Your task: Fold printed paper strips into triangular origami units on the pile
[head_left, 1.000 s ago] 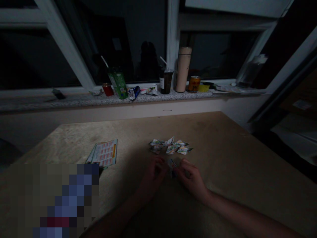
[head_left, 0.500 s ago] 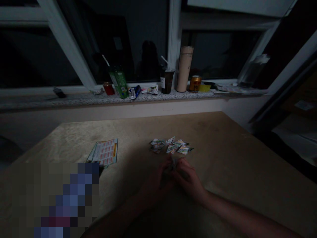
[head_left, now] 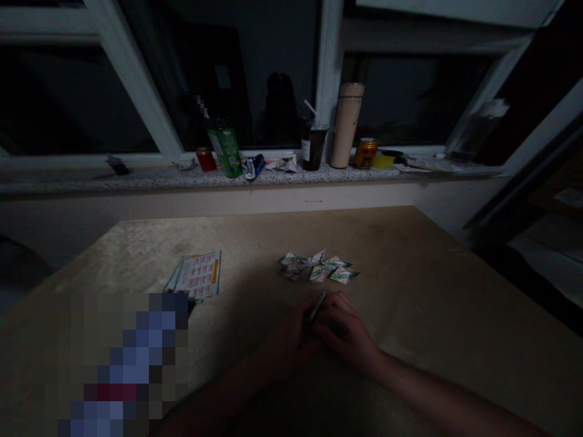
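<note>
Between my two hands is a small piece of folded paper (head_left: 317, 306), seen nearly edge-on and tilted to the right. My left hand (head_left: 290, 328) is closed on its left side, in deep shadow. From the right, the bent fingers of my right hand (head_left: 345, 321) pinch the same piece. Just beyond my fingertips, several folded paper pieces (head_left: 344, 275) with printed colours lie grouped on the tan table (head_left: 392, 243). To the left lies a small pile of printed sheets (head_left: 197, 276); the top one shows rows of red print.
A blurred-out blue shape (head_left: 136, 358) covers the table's left front. Along the granite windowsill (head_left: 173, 179) stand a green bottle (head_left: 226, 149), a red jar (head_left: 206, 160), a dark cup with a straw (head_left: 313, 149), a beige flask (head_left: 347, 127) and an orange can (head_left: 365, 153).
The folded paper has turned from upright to a slant in my fingers. My hands stay close together. The whole view has shifted slightly, so most things appear a little further right.
</note>
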{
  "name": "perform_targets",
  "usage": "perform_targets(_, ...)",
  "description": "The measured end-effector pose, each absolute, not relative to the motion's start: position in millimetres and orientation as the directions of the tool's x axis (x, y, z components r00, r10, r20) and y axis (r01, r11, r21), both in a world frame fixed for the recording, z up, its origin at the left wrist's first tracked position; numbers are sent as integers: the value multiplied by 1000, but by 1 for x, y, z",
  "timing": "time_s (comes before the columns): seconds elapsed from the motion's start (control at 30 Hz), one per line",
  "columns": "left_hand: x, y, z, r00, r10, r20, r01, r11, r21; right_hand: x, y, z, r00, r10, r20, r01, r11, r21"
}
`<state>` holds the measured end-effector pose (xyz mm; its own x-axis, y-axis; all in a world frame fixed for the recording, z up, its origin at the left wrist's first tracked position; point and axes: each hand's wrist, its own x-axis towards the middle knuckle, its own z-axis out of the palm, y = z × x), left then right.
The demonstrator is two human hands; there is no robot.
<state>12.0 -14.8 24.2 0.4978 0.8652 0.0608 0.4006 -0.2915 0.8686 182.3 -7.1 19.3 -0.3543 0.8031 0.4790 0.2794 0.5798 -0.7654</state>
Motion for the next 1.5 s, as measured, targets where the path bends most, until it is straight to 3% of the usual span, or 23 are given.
perform_targets(0.23, 11, -3, 17, 414, 902, 119, 101, -175, 979, 182, -6, 17, -416, 745, 522, 355, 661, -661)
perform_targets(0.37, 11, 1, 16, 337, 942, 17, 228, -98, 969, 182, -6, 15, -449, 713, 538, 382, 698, -606)
perform_targets(0.5, 11, 0, 19, 217, 974, -70, 298, 2, 955, 182, -4, 11, -263, 803, 535, 375, 596, -710)
perform_targets(0.6, 11, 0, 24, 280, 960, 0, 220, -64, 973, 182, 2, 7, -130, 901, 414, 291, 434, -853)
perform_targets(0.7, 11, 1, 28, 315, 946, 83, 166, -141, 976, 183, 8, 4, -266, 938, 221, 190, 276, -942)
perform_targets(0.77, 11, 1, 28, 289, 955, 69, 192, -128, 973, 184, 10, 2, -335, 927, 166, 172, 234, -957)
perform_targets(0.93, 11, 0, 22, 197, 975, -99, 234, 51, 971, 185, 10, 1, -345, 928, 142, 138, 200, -970)
perform_targets(1.1, 11, 3, 19, 210, 961, -181, 226, 132, 965, 187, 8, 9, -448, 887, 112, 53, 152, -987)
perform_targets(1.2, 12, 5, 22, 262, 949, -177, 255, 109, 961, 186, 7, 11, -470, 877, 96, 40, 130, -991)
perform_targets(1.3, 13, 8, 26, 281, 949, -146, 257, 72, 964, 185, 6, 10, -384, 912, 145, 12, 162, -987)
perform_targets(1.4, 12, 10, 27, 268, 954, -135, 182, 88, 979, 186, 4, 10, -340, 917, 211, -25, 215, -976)
perform_targets(1.5, 11, 11, 25, 244, 957, -159, 103, 138, 985, 189, 3, 12, -396, 878, 269, 61, 318, -946)
